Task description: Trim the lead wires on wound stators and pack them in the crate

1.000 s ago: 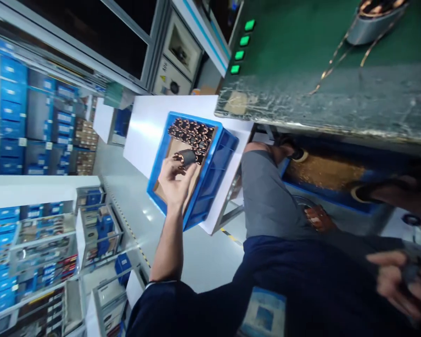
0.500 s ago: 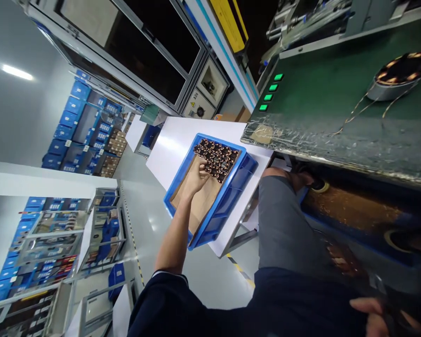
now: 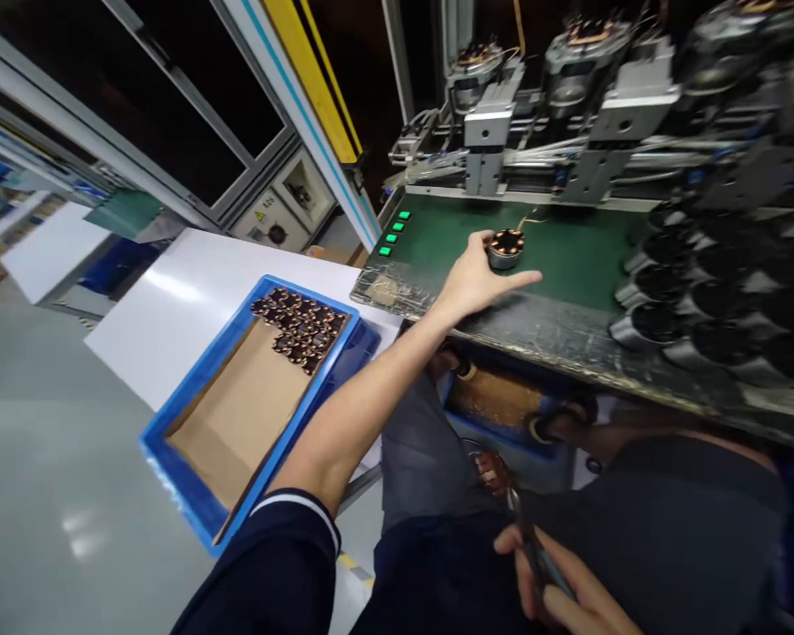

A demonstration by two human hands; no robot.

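My left hand (image 3: pixel 473 275) is open over the green bench, thumb stretched out. Its fingertips are at the left side of a round motor stator (image 3: pixel 506 250) with copper windings and a loose wire; I cannot tell whether they press on it. Low in the view, my right hand (image 3: pixel 556 573) is wrapped round a hand tool with dark and teal handles (image 3: pixel 535 551), which looks like pliers. A reddish copper-coloured piece (image 3: pixel 493 472) shows by the tool's tip; whether the tool grips it is unclear. More stators (image 3: pixel 304 326) sit packed at one end of the blue crate.
The blue crate (image 3: pixel 178 503), lined with cardboard (image 3: pixel 238 406), stands on a white table (image 3: pixel 178 282). Several dark-topped metal cylinders (image 3: pixel 648 326) crowd the bench's right. Machine fixtures (image 3: pixel 486 132) line its back, beside lit green buttons (image 3: pixel 392 239). Below is a bin of copper scraps (image 3: pixel 503 401).
My left hand has left the crate and moved right to the stator on the bench. The view has turned right, bringing the fixtures, cylinders and more of my right hand into sight.
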